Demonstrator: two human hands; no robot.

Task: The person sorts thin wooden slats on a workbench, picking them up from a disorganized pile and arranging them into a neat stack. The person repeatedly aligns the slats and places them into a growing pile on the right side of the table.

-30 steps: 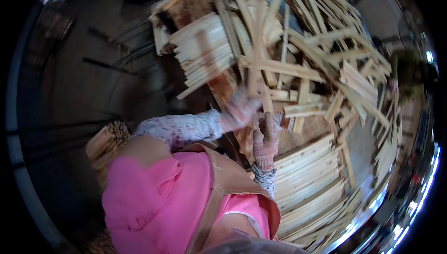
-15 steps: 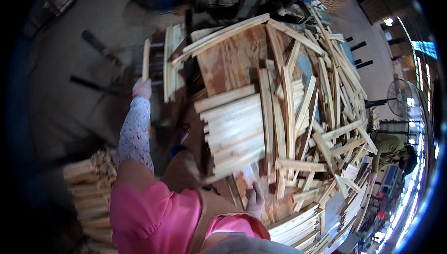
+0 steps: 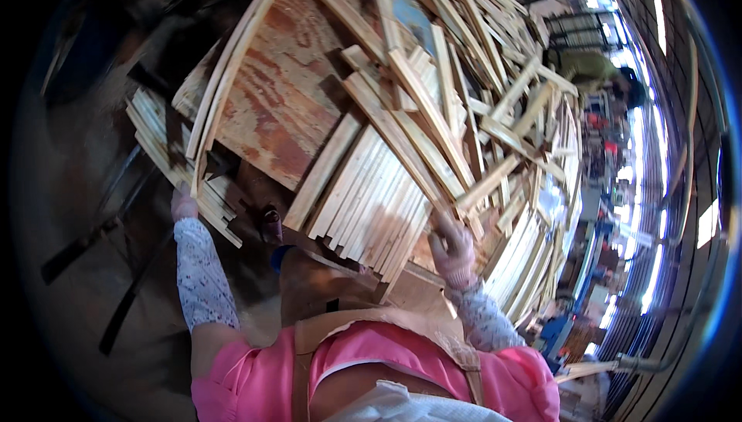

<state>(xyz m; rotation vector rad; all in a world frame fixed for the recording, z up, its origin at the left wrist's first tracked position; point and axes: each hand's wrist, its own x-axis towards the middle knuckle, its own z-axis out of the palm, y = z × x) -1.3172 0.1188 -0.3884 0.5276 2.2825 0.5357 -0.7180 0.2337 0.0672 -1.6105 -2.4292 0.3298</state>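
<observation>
My left hand (image 3: 184, 204) is at the edge of a small stack of pale wooden strips (image 3: 158, 132), left of the table. Its fingers are blurred against the wood, so I cannot make out whether they grip a strip. Over the near right part of the table, my right hand (image 3: 450, 252) closes on the lower end of a long wooden strip (image 3: 394, 140). To the left of that hand lies a neat row of light strips (image 3: 375, 198), side by side on the tabletop (image 3: 270, 82).
Loose strips (image 3: 471, 28) lie crisscrossed over the table's far right. Two long strips (image 3: 239, 51) run along its left edge. Dark metal bars (image 3: 85, 248) jut out at the lower left. Another person (image 3: 591, 70) bends over at the far right.
The view has turned toward the right. My left hand, which held up a single strip, is now down against the side stack. My right hand has moved forward to the loose strips.
</observation>
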